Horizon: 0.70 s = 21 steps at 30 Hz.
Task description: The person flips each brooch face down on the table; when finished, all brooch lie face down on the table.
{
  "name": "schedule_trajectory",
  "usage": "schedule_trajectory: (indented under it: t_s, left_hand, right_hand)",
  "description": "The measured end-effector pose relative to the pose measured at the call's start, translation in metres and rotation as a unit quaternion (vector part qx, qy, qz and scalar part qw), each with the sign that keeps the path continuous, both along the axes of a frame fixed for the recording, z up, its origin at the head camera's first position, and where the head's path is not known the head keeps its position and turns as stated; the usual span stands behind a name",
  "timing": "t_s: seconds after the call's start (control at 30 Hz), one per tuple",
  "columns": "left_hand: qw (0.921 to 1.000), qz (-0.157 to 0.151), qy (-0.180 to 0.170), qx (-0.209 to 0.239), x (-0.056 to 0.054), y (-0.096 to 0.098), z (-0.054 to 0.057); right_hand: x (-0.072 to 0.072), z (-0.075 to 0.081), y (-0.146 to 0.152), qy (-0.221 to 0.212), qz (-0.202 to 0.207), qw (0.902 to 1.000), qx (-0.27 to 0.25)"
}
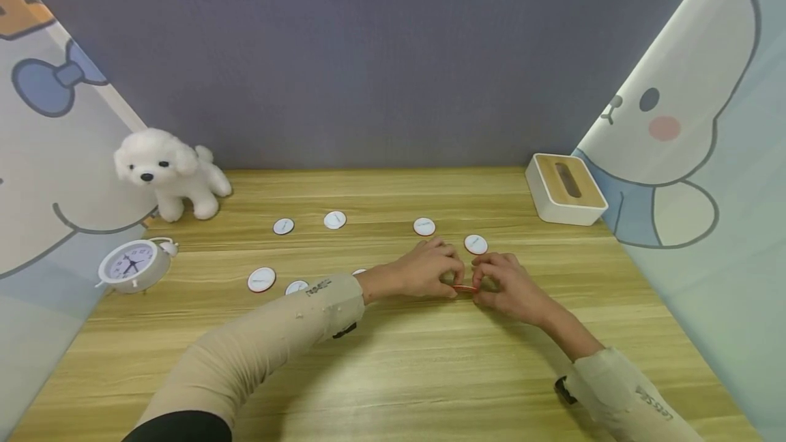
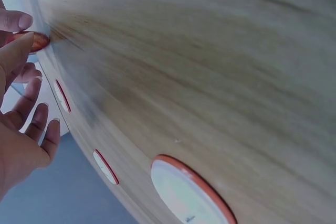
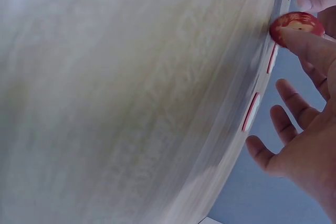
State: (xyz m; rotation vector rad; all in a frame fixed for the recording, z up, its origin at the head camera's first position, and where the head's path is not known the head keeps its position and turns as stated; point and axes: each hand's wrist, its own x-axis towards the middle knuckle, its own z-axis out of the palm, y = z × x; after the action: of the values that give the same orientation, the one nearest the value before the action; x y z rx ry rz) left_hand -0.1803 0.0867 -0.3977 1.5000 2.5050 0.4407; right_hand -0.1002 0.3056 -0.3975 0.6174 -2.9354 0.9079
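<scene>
A round disc [image 1: 464, 288] is held edge-up just above the table, between my two hands. My left hand [image 1: 426, 270] pinches its left side between thumb and fingers. On the other side, my right hand [image 1: 511, 289] pinches its right edge. In the right wrist view, the face of the disc [image 3: 298, 27] is red with a yellowish pattern. Behind the hands lie two white discs with red rims, one white disc [image 1: 475, 244] close to the fingers and another white disc [image 1: 424, 226] farther back.
More white discs lie to the left, among them a disc [image 1: 261, 280] and a disc [image 1: 335, 219]; one is partly hidden by my left forearm. A plush dog [image 1: 178, 172] and an alarm clock [image 1: 136, 264] stand at left. A tissue box [image 1: 566, 189] sits at back right.
</scene>
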Motion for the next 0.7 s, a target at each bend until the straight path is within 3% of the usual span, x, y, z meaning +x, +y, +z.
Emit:
schedule_trajectory:
  t_s: [0.2,0.43,0.57,0.7]
  left_hand:
    - [0.9998,-0.013,0.005,-0.017,0.000,-0.002,0.001]
    - [0.9999,-0.007,0.009,-0.012,0.001,-0.013,0.009]
    - [0.9999,0.005,0.008,0.006,-0.004,-0.033,0.019]
    - [0.9986,0.046,0.013,0.024,-0.013,-0.070,0.036]
  right_hand:
    - [0.001,0.001,0.001,0.002,0.008,0.9999,0.008]
    - [0.001,0.000,0.002,-0.002,0.003,1.0000,0.002]
    - [0.001,0.002,0.006,0.000,0.000,1.0000,-0.005]
    - [0.000,0.010,0.014,0.020,-0.011,0.9997,0.004]
